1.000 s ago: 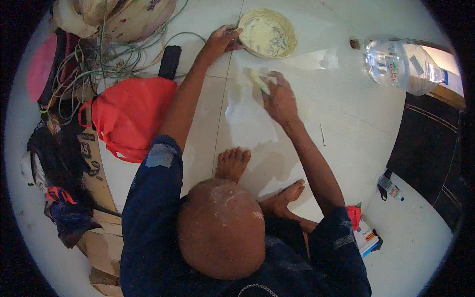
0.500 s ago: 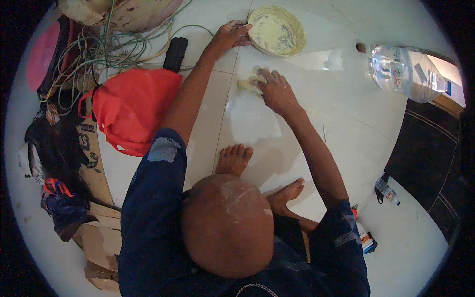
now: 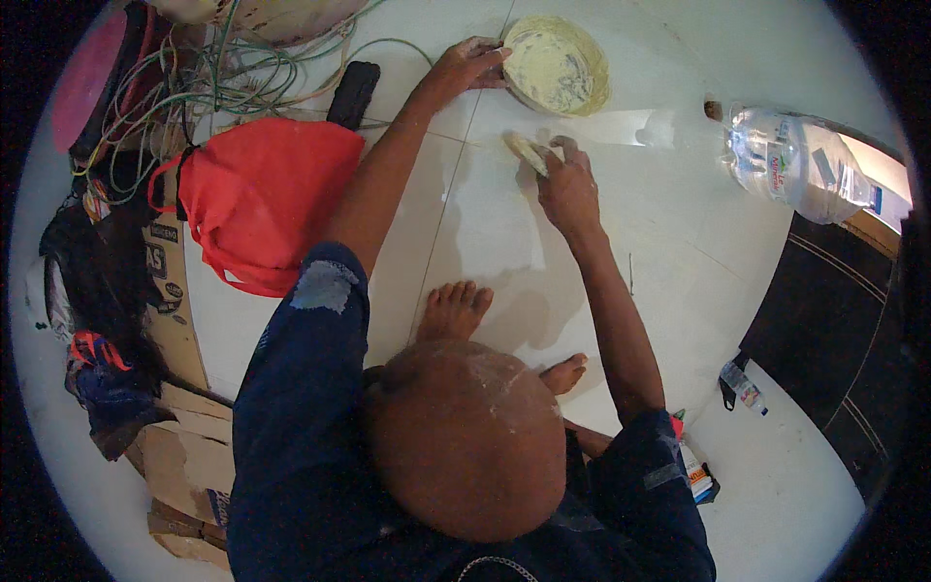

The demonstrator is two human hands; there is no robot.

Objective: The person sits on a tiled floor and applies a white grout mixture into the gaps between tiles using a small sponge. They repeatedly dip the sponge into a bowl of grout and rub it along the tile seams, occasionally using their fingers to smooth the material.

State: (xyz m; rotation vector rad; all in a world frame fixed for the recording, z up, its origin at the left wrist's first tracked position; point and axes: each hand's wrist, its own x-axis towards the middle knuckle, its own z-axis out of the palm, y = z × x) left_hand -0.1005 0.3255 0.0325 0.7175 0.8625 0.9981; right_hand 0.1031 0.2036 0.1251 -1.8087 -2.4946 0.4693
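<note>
Left hand (image 3: 477, 66) holding bowl (image 3: 595, 85) | right hand (image 3: 569, 192) gripping pale piece (image 3: 525, 151) (partly hidden)

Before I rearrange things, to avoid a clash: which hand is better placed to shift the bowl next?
The left hand, probably: it touches the left rim of the bowl. The right hand is apart from it, holding a pale sponge-like piece.

an indoor room (home or worksite, unclear) shows a tiled floor (image 3: 698, 209), tangled cords (image 3: 223, 94), cardboard (image 3: 184, 456), a red bag (image 3: 272, 204), a large bottle (image 3: 790, 165).
</note>
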